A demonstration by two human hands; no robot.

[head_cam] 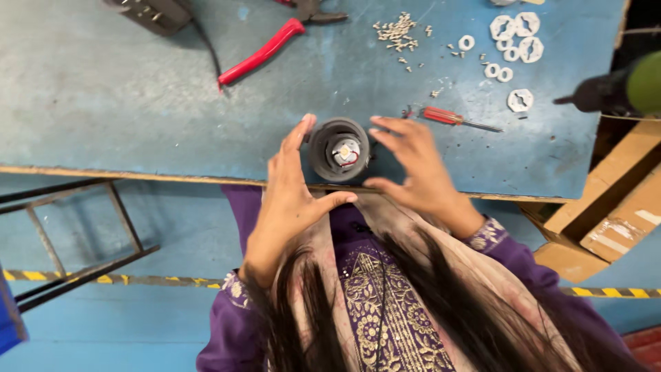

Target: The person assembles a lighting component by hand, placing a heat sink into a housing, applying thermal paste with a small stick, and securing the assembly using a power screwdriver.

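Note:
A round dark grey motor housing with a white and red part in its middle stands near the front edge of the blue workbench. My left hand is spread on its left side, fingers apart, fingertips close to the rim. On its right, my right hand is also spread, fingers pointing toward the housing. Neither hand grips it. A red-handled screwdriver lies just beyond my right hand.
Red-handled pliers lie at the back, beside a pile of small screws and several white plastic rings and gears. A dark tool sits at back left. Cardboard boxes stand right, a metal frame left.

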